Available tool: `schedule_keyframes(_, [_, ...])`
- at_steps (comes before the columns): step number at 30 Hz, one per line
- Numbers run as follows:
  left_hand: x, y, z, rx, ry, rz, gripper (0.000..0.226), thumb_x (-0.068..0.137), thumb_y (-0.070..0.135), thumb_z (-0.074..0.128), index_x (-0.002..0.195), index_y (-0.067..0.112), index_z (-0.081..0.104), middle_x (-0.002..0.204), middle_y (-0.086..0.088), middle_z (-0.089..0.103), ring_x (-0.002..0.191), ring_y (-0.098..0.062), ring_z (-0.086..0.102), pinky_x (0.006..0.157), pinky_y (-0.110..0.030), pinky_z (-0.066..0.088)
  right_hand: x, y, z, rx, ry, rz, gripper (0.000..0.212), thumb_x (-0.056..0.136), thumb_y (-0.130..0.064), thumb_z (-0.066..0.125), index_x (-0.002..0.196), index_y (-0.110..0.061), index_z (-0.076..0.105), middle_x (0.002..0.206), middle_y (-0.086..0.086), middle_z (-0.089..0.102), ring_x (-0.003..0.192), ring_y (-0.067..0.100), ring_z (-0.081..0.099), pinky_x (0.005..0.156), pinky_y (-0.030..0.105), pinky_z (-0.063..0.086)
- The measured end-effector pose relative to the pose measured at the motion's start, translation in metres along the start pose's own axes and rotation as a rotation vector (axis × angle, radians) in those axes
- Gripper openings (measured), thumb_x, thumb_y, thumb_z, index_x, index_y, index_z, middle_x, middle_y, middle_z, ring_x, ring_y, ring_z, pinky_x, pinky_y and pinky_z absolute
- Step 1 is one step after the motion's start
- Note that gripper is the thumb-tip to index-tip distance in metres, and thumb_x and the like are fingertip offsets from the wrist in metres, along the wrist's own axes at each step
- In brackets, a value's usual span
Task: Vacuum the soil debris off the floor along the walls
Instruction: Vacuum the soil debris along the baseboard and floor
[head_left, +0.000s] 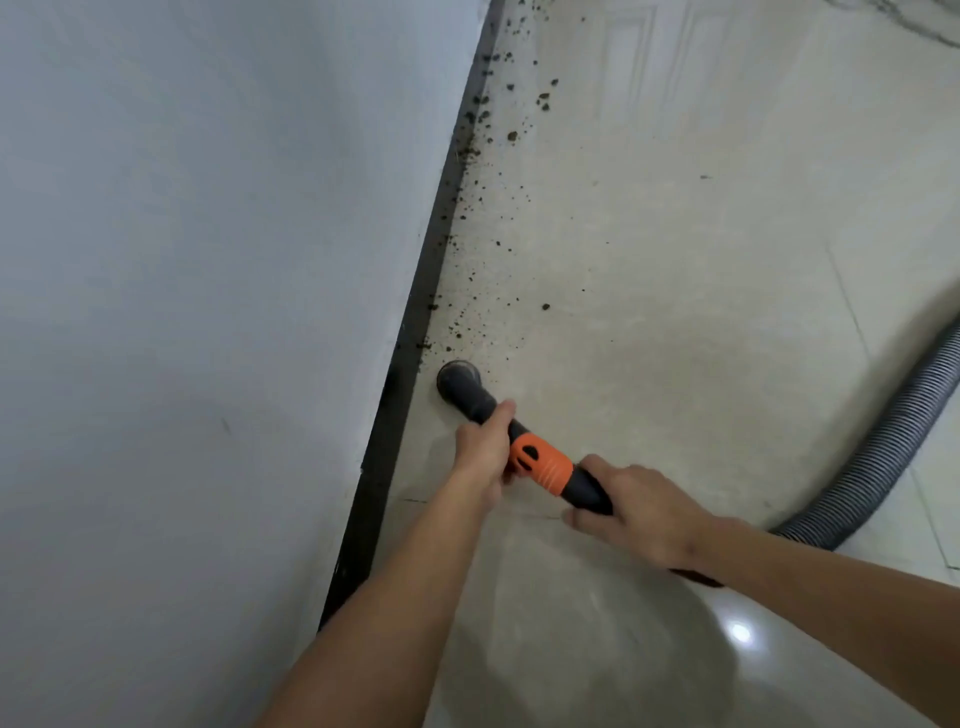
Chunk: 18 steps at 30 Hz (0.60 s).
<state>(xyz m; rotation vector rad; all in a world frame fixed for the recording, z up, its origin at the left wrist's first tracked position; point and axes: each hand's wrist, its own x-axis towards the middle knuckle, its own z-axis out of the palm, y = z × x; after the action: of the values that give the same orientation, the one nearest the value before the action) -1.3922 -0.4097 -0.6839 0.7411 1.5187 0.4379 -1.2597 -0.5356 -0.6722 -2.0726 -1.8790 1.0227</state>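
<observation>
Closest to me, both bare forearms reach in from the bottom edge, the left from 7 o'clock and the right from 4 o'clock, each nearly straight. The right hand (639, 514) lies over the rear of the black vacuum wand (475, 400) at 5 o'clock, knuckles up, fingers wrapped down round the tube. Just ahead of it, across an orange collar (543, 466), the left hand (483, 447) grips the tube from the wall side, thumb stretched forward along the top. The hands are apart, with only the collar between them. The wand slants toward 11 o'clock, and its round end sits on the floor (701, 270) near the middle of my view, just beside the black skirting (402, 384); I cannot tell whether it touches it. A grey ribbed hose (883, 452) curves from behind the right wrist out to 3 o'clock. Beyond the wand's end, soil debris (480, 171) lies scattered on the pale tiles along the skirting, in a band running up to 12 o'clock. The white wall (208, 260) fills the 9 o'clock side.
</observation>
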Motion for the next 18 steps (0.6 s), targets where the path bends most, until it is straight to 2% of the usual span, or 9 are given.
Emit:
schedule_keyframes(1, [0.001, 0.008, 0.003, 0.006, -0.025, -0.011, 0.041, 0.090, 0.035, 0.061, 0.115, 0.004, 0.050, 0.090, -0.015, 0.064, 0.064, -0.024, 0.060, 0.040, -0.021, 0.043, 0.003, 0.001, -0.001, 0.005, 0.028, 0.016, 0.031, 0.089, -0.052, 0.056, 0.100, -0.025, 0.043, 0.075, -0.005, 0.056, 0.065, 0.015, 0.054, 0.060, 0.030, 0.040])
schedule_keyframes(3, [-0.005, 0.008, 0.005, 0.005, -0.030, -0.035, 0.038, 0.091, 0.036, 0.060, 0.110, 0.005, 0.052, 0.083, -0.012, 0.062, 0.060, -0.021, 0.058, 0.039, -0.021, 0.042, 0.001, 0.003, 0.001, -0.023, 0.047, 0.016, 0.030, 0.089, -0.051, 0.055, 0.098, -0.026, 0.042, 0.072, -0.006, 0.054, 0.063, 0.014, 0.054, 0.057, 0.029, 0.039])
schedule_keyframes(7, [-0.014, -0.024, -0.009, -0.039, 0.099, -0.044, 0.037, 0.091, 0.042, 0.057, 0.103, 0.008, 0.054, 0.087, -0.012, 0.066, 0.075, -0.024, 0.065, 0.067, -0.035, 0.056, 0.003, 0.002, 0.005, -0.194, -0.035, -0.067, 0.032, 0.088, -0.051, 0.051, 0.107, -0.025, 0.044, 0.082, -0.001, 0.059, 0.075, 0.022, 0.059, 0.065, 0.034, 0.043])
schedule_keyframes(9, [-0.001, -0.019, -0.011, -0.055, 0.106, -0.016, 0.042, 0.091, 0.044, 0.057, 0.109, 0.006, 0.054, 0.094, -0.014, 0.066, 0.081, -0.027, 0.066, 0.075, -0.040, 0.058, 0.020, 0.006, 0.000, -0.286, -0.016, -0.085, 0.034, 0.088, -0.046, 0.052, 0.111, -0.022, 0.045, 0.089, 0.005, 0.064, 0.083, 0.028, 0.062, 0.064, 0.034, 0.041])
schedule_keyframes(11, [0.017, -0.001, -0.004, -0.061, 0.041, -0.020, 0.047, 0.092, 0.045, 0.056, 0.118, 0.006, 0.052, 0.099, -0.016, 0.067, 0.078, -0.027, 0.066, 0.064, -0.037, 0.058, 0.042, 0.011, -0.012, -0.336, 0.020, -0.064, 0.032, 0.086, -0.042, 0.054, 0.109, -0.021, 0.045, 0.088, 0.006, 0.064, 0.084, 0.030, 0.062, 0.061, 0.032, 0.036])
schedule_keyframes(13, [0.028, 0.024, 0.005, -0.089, -0.017, -0.016, 0.046, 0.094, 0.044, 0.054, 0.120, 0.006, 0.051, 0.092, -0.014, 0.065, 0.068, -0.024, 0.063, 0.053, -0.031, 0.051, 0.063, 0.014, -0.026, -0.331, 0.041, -0.034, 0.027, 0.085, -0.039, 0.057, 0.103, -0.022, 0.044, 0.079, 0.002, 0.057, 0.076, 0.029, 0.059, 0.059, 0.031, 0.033])
schedule_keyframes(16, [0.035, 0.045, 0.014, -0.131, -0.003, -0.006, 0.040, 0.096, 0.040, 0.053, 0.120, 0.008, 0.049, 0.087, -0.011, 0.061, 0.066, -0.021, 0.059, 0.056, -0.031, 0.049, 0.077, 0.013, -0.038, -0.289, 0.056, -0.026, 0.025, 0.084, -0.036, 0.058, 0.096, -0.025, 0.040, 0.074, -0.002, 0.052, 0.067, 0.023, 0.050, 0.053, 0.031, 0.029])
schedule_keyframes(18, [0.029, 0.033, 0.013, -0.118, 0.033, -0.021, 0.039, 0.095, 0.041, 0.053, 0.118, 0.009, 0.050, 0.088, -0.010, 0.063, 0.069, -0.021, 0.061, 0.058, -0.032, 0.052, 0.069, 0.015, -0.034, -0.298, 0.049, -0.045, 0.026, 0.084, -0.037, 0.057, 0.100, -0.023, 0.043, 0.079, 0.001, 0.057, 0.071, 0.025, 0.055, 0.056, 0.031, 0.031])
